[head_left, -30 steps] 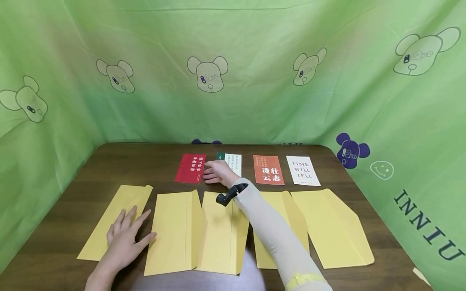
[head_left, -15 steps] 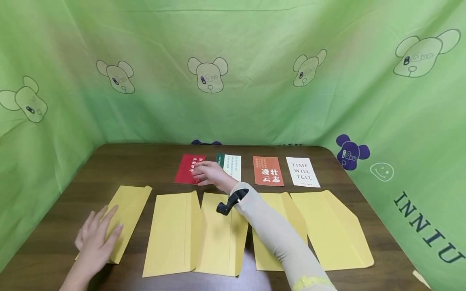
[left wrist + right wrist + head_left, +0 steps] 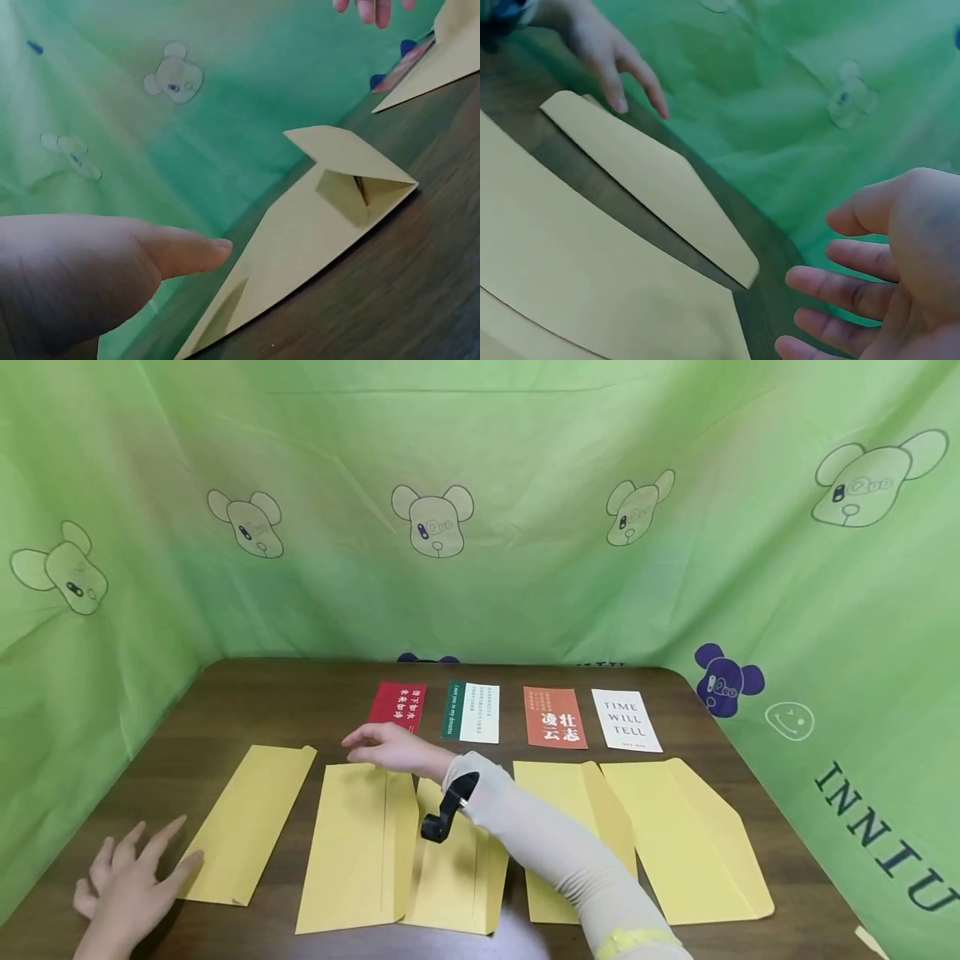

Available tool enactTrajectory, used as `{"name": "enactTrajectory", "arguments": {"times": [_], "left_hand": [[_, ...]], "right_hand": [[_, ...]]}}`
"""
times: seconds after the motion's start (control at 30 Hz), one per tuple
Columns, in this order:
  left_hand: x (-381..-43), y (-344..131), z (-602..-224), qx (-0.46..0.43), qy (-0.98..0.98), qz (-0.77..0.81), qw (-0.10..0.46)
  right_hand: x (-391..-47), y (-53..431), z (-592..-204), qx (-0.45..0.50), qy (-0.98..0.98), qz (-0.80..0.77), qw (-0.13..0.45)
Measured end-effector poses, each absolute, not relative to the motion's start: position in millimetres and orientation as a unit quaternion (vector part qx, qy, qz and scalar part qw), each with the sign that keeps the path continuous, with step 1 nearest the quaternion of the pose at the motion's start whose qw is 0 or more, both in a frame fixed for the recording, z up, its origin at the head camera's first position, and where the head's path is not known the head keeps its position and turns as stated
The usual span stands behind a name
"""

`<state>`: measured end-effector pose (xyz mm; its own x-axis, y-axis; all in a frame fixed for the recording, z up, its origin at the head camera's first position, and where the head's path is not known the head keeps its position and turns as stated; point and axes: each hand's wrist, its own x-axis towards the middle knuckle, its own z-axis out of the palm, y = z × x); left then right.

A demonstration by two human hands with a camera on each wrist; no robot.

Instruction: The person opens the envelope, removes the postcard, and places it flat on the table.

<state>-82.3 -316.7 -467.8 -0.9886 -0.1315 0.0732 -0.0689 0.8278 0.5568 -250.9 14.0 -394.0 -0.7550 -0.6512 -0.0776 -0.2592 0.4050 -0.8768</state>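
Note:
My left hand is low over the table, fingers spread, beside the lower left edge of the leftmost yellow envelope. In the left wrist view its thumb points toward that envelope, whose near end gapes slightly. Nothing is held in my right hand, which hovers over the top edge of the second envelope; its fingers are apart and loosely bent in the right wrist view. Just behind it lies a red card, its lower part hidden by the hand.
A green-and-white card, an orange card and a white card lie along the back. Three more envelopes, the middle one partly under my right sleeve, continue rightward. A green curtain surrounds the wooden table.
My left hand has moved left, off the leftmost envelope. From beside the green-and-white card, my right hand has passed over the red card and come left and nearer to the second envelope.

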Motion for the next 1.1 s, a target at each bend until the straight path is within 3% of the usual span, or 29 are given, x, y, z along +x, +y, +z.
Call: {"name": "enactTrajectory", "arguments": {"times": [0.6,1.1], "left_hand": [[-84.5,-318.9,-474.9,0.068,-0.958,-0.276,-0.044],[-83.4,-312.7,-474.3,0.055,-0.962,-0.268,-0.011]], "right_hand": [[-218.0,-30.5,-394.4,-0.465,0.841,-0.216,0.171],[-196.3,-55.6,-401.6,-0.522,0.838,-0.100,0.125]]}}
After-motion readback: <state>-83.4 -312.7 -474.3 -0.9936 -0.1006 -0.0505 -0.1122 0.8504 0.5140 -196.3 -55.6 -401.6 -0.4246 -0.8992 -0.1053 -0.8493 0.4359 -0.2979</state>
